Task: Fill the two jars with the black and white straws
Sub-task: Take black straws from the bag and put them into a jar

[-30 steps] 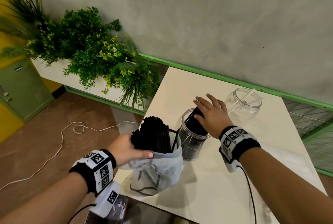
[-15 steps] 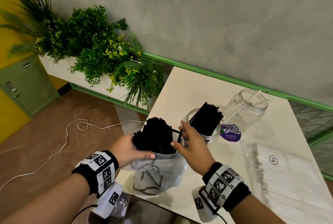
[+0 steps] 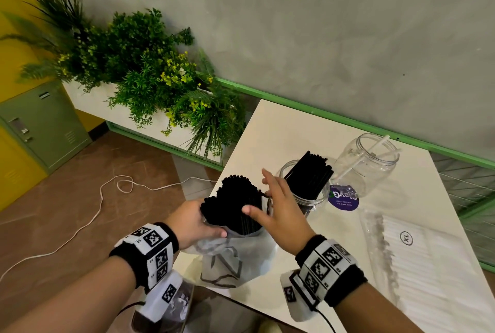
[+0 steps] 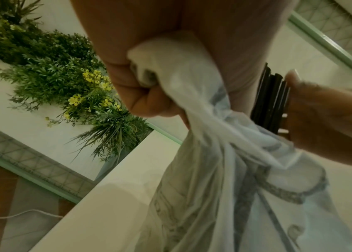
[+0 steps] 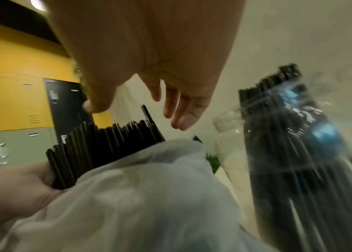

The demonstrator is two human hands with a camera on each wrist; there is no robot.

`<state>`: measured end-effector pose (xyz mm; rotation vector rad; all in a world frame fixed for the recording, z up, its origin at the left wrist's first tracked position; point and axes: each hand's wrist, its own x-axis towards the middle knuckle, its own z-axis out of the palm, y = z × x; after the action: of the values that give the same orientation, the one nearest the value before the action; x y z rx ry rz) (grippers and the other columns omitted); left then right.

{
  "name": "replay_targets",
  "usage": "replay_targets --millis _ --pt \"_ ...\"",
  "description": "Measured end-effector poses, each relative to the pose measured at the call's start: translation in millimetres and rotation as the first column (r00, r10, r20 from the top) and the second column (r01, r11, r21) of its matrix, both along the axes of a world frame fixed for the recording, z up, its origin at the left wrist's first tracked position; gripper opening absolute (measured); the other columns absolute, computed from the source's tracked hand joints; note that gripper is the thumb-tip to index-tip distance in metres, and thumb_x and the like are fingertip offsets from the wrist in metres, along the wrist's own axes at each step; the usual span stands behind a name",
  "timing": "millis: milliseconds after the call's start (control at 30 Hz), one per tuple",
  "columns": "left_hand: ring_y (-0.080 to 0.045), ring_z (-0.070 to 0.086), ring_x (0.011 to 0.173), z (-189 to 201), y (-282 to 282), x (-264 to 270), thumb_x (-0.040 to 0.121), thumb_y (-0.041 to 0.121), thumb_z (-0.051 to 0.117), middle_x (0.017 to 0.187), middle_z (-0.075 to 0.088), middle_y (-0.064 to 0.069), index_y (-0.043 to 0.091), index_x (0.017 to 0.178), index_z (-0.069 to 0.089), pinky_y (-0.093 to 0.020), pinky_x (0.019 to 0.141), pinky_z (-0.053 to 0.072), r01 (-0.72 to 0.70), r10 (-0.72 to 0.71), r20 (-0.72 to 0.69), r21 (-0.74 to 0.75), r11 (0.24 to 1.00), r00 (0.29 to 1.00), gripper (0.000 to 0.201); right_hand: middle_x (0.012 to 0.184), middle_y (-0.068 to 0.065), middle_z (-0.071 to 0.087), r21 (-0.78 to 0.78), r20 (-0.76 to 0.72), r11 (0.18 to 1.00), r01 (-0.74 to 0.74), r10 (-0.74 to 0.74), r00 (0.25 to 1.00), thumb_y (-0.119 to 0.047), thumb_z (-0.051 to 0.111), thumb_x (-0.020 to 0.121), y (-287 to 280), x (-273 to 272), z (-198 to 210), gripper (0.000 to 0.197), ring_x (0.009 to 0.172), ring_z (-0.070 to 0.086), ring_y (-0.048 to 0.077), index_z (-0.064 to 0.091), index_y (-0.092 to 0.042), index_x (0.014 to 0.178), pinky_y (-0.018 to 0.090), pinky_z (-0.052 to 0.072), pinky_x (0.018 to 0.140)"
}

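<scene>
Straws (image 3: 235, 206): light, slick, bendy. Left hand (image 3: 191, 221) clamps bag (image 3: 230, 257) at counter's (image 3: 292, 129) left edge; right hand (image 3: 278, 209) spread, empty. Pinch bundle mid-length.

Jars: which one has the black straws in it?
The near jar, beside the right hand: a bundle of black straws leans in it. The far jar holds only a couple of white straws.
</scene>
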<state>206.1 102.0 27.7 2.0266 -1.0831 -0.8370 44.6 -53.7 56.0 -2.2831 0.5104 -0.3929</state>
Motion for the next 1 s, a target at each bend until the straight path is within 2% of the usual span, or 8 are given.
replay_targets --millis 133,300,400,533,700,833,900,1000 --pt "-0.013 0.065 0.087 -6.9 2.4 9.3 0.080 0.021 0.066 0.091 0.071 0.001 0.019 0.092 0.069 -0.034 0.080 0.053 0.076 -0.101 0.227 0.117 0.990 0.969 0.012 0.147 0.000 0.032 -0.010 -0.226 0.999 -0.044 0.041 0.973 -0.088 0.051 0.056 -3.4 -12.6 -25.7 0.122 0.134 0.030 0.018 0.007 -0.027 0.151 0.035 0.029 0.113" --pt "-0.018 0.064 0.086 -5.2 -2.3 3.8 0.083 0.013 0.057 0.092 0.071 0.000 0.021 0.100 0.062 -0.030 0.072 0.049 0.074 -0.114 0.380 0.118 0.990 0.918 0.019 0.136 0.001 0.042 -0.059 -0.321 0.998 0.011 -0.029 0.947 -0.090 0.054 0.046 -5.1 -6.1 -37.8 0.128 0.124 0.037 0.024 0.018 -0.023 0.150 0.038 0.034 0.107" --pt "-0.021 0.065 0.090 -6.1 -3.3 3.0 0.082 0.019 0.057 0.094 0.071 -0.001 0.019 0.099 0.063 -0.034 0.075 0.050 0.027 -0.080 0.404 0.136 0.990 0.911 0.017 0.119 -0.002 0.054 -0.134 -0.367 0.990 -0.036 -0.016 0.930 -0.097 0.047 0.039 -5.9 0.5 -43.0 0.122 0.111 0.044 0.023 0.037 -0.027 0.139 0.036 0.038 0.100" --pt "-0.019 0.064 0.091 -4.2 -2.0 3.5 0.084 0.032 0.059 0.094 0.070 -0.001 0.020 0.092 0.069 -0.032 0.079 0.050 -0.025 -0.055 0.432 0.178 0.984 0.900 0.018 0.106 -0.005 0.062 -0.125 -0.369 0.990 -0.058 0.008 0.930 -0.094 0.051 0.046 -2.8 1.6 -49.0 0.102 0.102 0.055 0.020 0.049 -0.029 0.125 0.036 0.048 0.089" --pt "-0.019 0.064 0.091 6.1 -0.3 -3.3 0.087 0.039 0.059 0.095 0.069 -0.002 0.022 0.097 0.068 -0.023 0.071 0.043 -0.048 -0.062 0.501 0.204 0.978 0.863 0.022 0.116 -0.003 0.039 -0.295 -0.376 0.951 -0.090 -0.029 0.926 -0.085 0.055 0.053 3.9 -8.2 -38.7 0.092 0.108 0.036 0.017 0.049 -0.029 0.126 0.031 0.040 0.096" --pt "-0.018 0.063 0.091 9.1 -2.6 -8.5 0.087 0.021 0.063 0.091 0.069 -0.002 0.014 0.094 0.069 -0.018 0.064 0.032 -0.007 -0.041 0.365 0.129 0.992 0.930 0.011 0.125 -0.005 0.041 -0.111 -0.345 0.989 -0.093 0.050 0.937 -0.072 0.072 0.055 5.3 -10.4 -38.0 0.091 0.116 0.040 0.014 0.045 -0.025 0.129 0.032 0.038 0.103" --pt "-0.015 0.064 0.090 7.2 -2.4 -9.5 0.085 0.011 0.063 0.089 0.070 0.001 0.015 0.091 0.070 -0.018 0.064 0.034 0.023 -0.040 0.273 0.066 0.998 0.961 0.010 0.119 -0.005 0.047 0.057 -0.293 0.998 -0.026 0.041 0.955 -0.054 0.084 0.054 6.3 -11.6 -37.7 0.087 0.109 0.051 0.012 0.044 -0.023 0.125 0.032 0.043 0.098" --pt "-0.011 0.065 0.087 2.2 -0.2 -7.6 0.087 0.003 0.059 0.087 0.070 0.007 0.024 0.082 0.066 -0.021 0.070 0.045 -0.004 0.009 0.085 -0.052 0.999 0.996 0.022 0.106 -0.011 0.050 0.102 -0.095 0.993 0.056 -0.047 0.994 -0.045 0.085 0.053 9.1 -17.1 -34.1 0.072 0.097 0.053 0.001 0.050 -0.022 0.111 0.022 0.046 0.086"
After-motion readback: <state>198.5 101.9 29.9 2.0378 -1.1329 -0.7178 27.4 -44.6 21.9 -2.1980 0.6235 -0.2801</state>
